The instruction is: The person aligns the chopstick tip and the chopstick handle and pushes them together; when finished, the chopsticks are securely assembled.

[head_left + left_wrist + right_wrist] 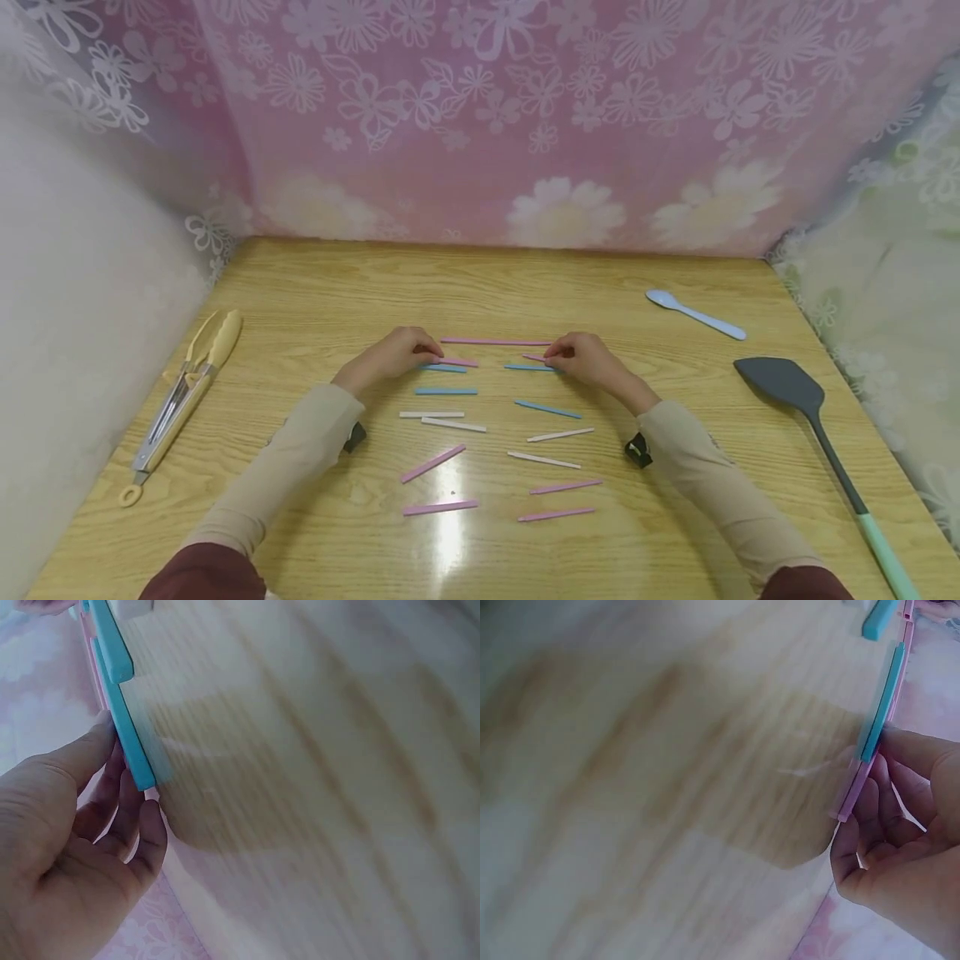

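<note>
Dark red sleeves (202, 575) lie nearest. From left on the table (337, 283): tongs (180, 417), the left hand (393, 354), thumb and fingers pinching one pink stick (461, 362) beside a blue stick (450, 369); the right hand (592, 362) likewise pinching another pink stick (533, 357); spoon (705, 317); spatula (783, 383).

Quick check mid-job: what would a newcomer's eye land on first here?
Probably the left hand and right hand mid-table, each pinching a short pink stick toward the far end of two columns of small sticks. Next, the pink floral cloth hanging behind the table. The dark turner on the right and cream tongs on the left also stand out.
</note>
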`<state>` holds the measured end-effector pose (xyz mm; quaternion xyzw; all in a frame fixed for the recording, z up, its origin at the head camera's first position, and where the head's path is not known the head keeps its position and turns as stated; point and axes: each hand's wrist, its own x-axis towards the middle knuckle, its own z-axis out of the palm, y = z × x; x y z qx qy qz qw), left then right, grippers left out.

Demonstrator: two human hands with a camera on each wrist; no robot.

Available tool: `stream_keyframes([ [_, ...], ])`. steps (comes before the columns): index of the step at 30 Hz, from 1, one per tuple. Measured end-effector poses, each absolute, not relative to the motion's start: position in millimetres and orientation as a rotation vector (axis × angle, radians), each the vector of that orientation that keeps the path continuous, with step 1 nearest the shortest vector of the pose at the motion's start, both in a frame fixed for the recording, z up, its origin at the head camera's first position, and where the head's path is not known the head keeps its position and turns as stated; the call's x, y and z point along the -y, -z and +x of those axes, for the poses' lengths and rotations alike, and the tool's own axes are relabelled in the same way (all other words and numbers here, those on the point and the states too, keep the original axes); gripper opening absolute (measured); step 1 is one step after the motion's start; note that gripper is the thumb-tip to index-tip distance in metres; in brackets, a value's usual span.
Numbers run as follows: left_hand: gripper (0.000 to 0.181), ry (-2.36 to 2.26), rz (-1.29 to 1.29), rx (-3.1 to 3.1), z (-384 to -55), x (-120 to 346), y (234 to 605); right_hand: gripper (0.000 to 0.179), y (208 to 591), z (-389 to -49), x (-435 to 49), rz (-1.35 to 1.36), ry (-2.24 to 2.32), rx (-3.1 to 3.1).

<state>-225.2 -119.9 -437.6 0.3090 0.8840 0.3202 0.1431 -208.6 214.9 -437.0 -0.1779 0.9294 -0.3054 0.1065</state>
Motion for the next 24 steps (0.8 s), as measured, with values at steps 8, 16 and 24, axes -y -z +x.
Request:
stream_keyframes([
  [8, 0.018, -0.890, 0.925, -2.598, -224, 118, 441, 0.012, 437, -207, -211, -0.555, 0.912, -2.774],
  [16, 0.021, -0.990, 0.898, -2.626, -221, 110, 435, 0.014, 422, -199, -193, -0.649, 1.085, -2.774],
  [24, 0.021, -1.040, 0.929, -2.598, -220, 100, 430, 0.013, 416, -196, -183, -0.696, 1.130, -2.764],
])
